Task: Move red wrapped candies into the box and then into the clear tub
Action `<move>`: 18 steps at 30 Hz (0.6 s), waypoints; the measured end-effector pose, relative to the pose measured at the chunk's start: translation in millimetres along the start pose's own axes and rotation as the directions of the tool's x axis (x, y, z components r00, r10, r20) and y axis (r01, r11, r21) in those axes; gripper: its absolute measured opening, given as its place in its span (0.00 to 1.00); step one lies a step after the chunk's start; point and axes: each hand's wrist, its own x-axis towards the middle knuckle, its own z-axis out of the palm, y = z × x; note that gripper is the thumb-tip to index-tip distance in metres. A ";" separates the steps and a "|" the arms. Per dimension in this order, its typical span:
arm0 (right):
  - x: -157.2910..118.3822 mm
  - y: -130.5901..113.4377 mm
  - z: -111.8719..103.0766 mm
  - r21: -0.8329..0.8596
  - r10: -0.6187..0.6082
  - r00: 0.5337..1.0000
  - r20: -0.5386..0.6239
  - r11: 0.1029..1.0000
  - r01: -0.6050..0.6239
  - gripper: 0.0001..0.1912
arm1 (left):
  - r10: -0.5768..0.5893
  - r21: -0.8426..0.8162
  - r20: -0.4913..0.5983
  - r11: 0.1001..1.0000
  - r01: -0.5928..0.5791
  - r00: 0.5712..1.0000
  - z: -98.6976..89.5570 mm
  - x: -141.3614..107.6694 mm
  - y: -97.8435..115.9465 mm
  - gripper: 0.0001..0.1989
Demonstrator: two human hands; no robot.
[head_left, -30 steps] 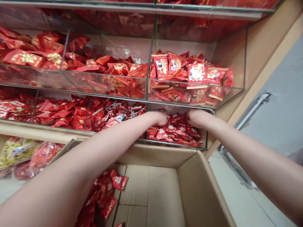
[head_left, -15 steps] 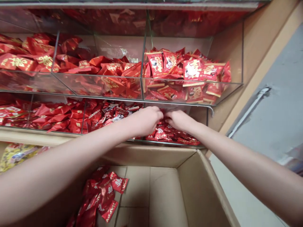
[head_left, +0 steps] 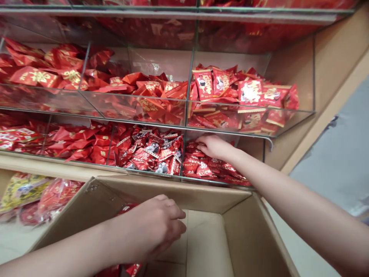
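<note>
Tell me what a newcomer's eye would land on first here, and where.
Probably the glossy red packets, piled in rows of clear compartments across the view. Next, the two hands: the right among packets printed "LUCK" at the lower row's right end, the left over an open cardboard box. The yellow bag at lower left breaks up the red.

On the shiny red packets (head_left: 204,170) in the lower row at right, pale capitals spell "LUCK" and "HAPPY" — while the gold characters on the larger red wrappers (head_left: 36,78) at upper left and the pale lettering on the gold-edged sachets (head_left: 250,93) at upper right are too blurred to read.
</note>
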 end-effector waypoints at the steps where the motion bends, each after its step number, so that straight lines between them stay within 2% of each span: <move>1: -5.0 -0.8 -1.9 -0.021 -0.025 1.000 0.008 0.999 0.025 0.13 | -0.003 -0.029 0.035 1.000 0.004 0.999 2.0 -0.6 -3.1 0.03; 4: -15.8 -2.6 -0.8 -0.090 -0.057 0.996 0.065 0.994 0.063 0.10 | -0.007 -0.082 0.126 0.996 0.017 0.992 7.9 -2.3 -8.0 0.04; 8: -16.4 -4.4 6.9 -0.182 -0.060 0.994 0.094 0.980 0.076 0.07 | 0.013 -0.099 0.125 0.995 -0.001 0.992 13.9 -4.0 -8.6 0.05; 11: -13.6 -5.4 4.3 -0.174 -0.109 0.989 0.103 0.977 0.125 0.08 | 0.042 -0.155 0.085 0.988 -0.028 0.995 15.6 -4.7 -9.0 0.05; 14: -15.5 -6.0 -8.0 -0.069 -0.173 0.980 0.100 0.981 0.181 0.07 | 0.056 -0.178 0.035 0.983 -0.049 0.998 12.3 -3.6 -9.7 0.08; 18: -27.0 -5.0 -26.2 0.066 -0.125 0.986 0.107 0.991 0.119 0.06 | 0.034 -0.086 -0.121 0.995 -0.045 0.992 -0.3 8.4 -12.9 0.11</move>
